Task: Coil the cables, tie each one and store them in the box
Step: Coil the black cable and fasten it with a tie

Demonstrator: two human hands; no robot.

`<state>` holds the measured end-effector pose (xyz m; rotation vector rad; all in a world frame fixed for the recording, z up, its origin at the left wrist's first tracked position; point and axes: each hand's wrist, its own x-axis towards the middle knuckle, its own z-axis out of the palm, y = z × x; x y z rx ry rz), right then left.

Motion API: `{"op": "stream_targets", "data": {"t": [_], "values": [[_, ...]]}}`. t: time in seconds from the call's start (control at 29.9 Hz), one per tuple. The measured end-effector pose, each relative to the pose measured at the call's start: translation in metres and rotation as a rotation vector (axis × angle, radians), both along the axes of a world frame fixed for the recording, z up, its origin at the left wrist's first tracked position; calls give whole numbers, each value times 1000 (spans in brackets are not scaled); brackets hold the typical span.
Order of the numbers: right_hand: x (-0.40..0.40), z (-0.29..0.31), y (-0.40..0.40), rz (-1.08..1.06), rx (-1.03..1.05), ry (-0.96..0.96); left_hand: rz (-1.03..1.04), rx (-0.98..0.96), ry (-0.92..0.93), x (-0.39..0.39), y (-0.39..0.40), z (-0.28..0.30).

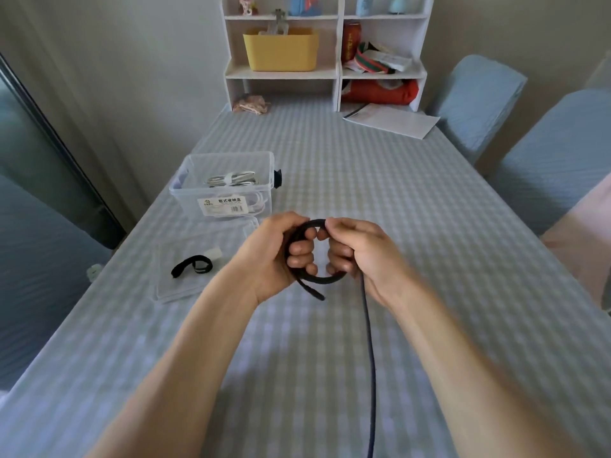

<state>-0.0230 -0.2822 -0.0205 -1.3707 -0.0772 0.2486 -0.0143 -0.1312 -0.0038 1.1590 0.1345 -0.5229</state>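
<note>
Both hands curl round the small black cable coil [314, 256], left hand [277, 256] gripping, right hand [360, 252] pinching its top, while the uncoiled tail runs straight back toward the person, nearest the right hand.

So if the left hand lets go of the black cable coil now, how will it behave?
The black cable probably springs open: no tie is on it. It looks floppy; its free length trails slack toward the table edge and may pull the loops undone.
</note>
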Motion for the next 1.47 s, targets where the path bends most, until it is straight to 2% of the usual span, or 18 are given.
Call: {"op": "stream_targets", "data": {"t": [0.1,0.2,0.3,0.4,0.57,0.63,0.73,0.77,0.8,0.87,0.94,1.0,1.17,1.27,1.37,1.47], "values": [[-1,-1,6,-5,-154,-75,-46,89,-14,-1,2,2],[-5,-1,8,-10,-81,-58,35,114,-58,-2,-3,0],[-5,0,5,64,37,-1,162,-42,-20,1,-1,-1],[-7,-2,3,107,-78,26,261,-153,28,4,9,-3],[-9,3,-1,131,-201,44,355,-226,10,5,15,-5],[-8,2,-4,112,-330,31,376,-271,-5,7,16,-3],[-12,0,-2,124,-700,29,451,-381,-2,8,17,-4],[-14,0,0,165,-751,57,485,-422,0,8,16,-4],[-17,1,2,212,-743,89,520,-457,-2,8,15,-5],[-22,3,7,280,-596,133,583,-505,-7,7,13,-7],[-25,4,11,241,-333,120,618,-524,-13,6,8,-8],[-23,0,15,126,-166,80,636,-519,-18,2,2,-11],[-13,-6,17,-86,-105,3,595,-487,-60,-7,-15,-10],[-11,-3,13,-162,41,50,536,-415,-119,-10,-24,-12],[-9,-2,7,-182,148,58,439,-332,-104,-10,-21,-9],[-8,-4,3,-125,82,10,342,-213,-59,-11,-13,-4]]}}
